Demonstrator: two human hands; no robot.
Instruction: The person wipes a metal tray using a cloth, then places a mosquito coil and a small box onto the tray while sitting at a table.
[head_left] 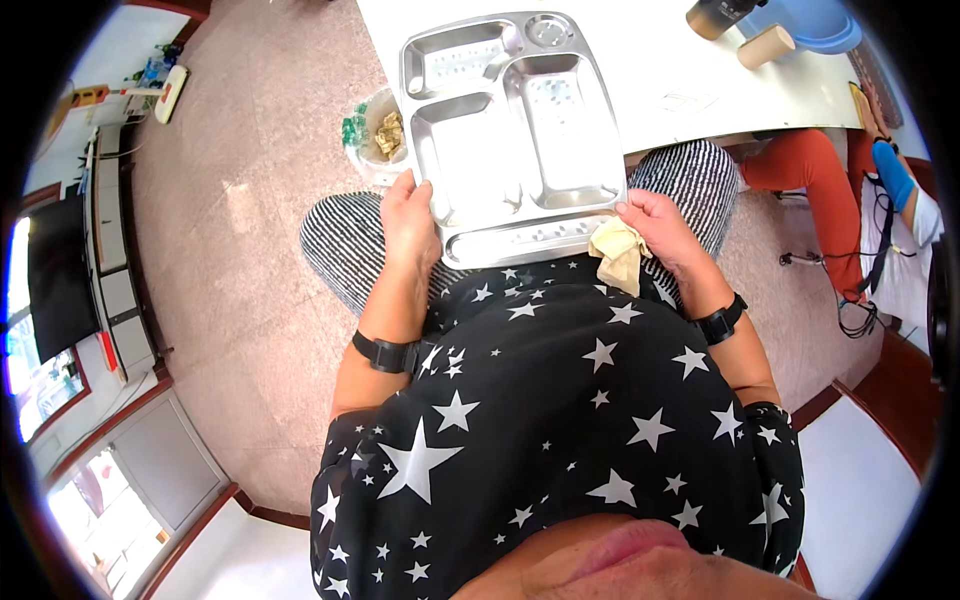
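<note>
A shiny metal compartment tray (470,165) lies face up between my hands, over my lap and the edge of the white table. Round its left edge, near the lower corner, my left hand (408,222) is closed, thumb on the rim. My right hand (662,228) grips the lower right corner, thumb on top. A pale yellow cloth (618,256) hangs between that hand and the corner, its loose end drooping below the tray. The fingers under the tray are hidden. The tray's compartments hold nothing but reflections and bright spots.
The white table (690,100) bears a dark bottle (716,16), a tan cylinder (766,47) and a blue basin (815,25). Left of the tray stands a bin (374,165) with crumpled wrappers. At the right sits another person in rust-coloured trousers (815,185), with cables beside them.
</note>
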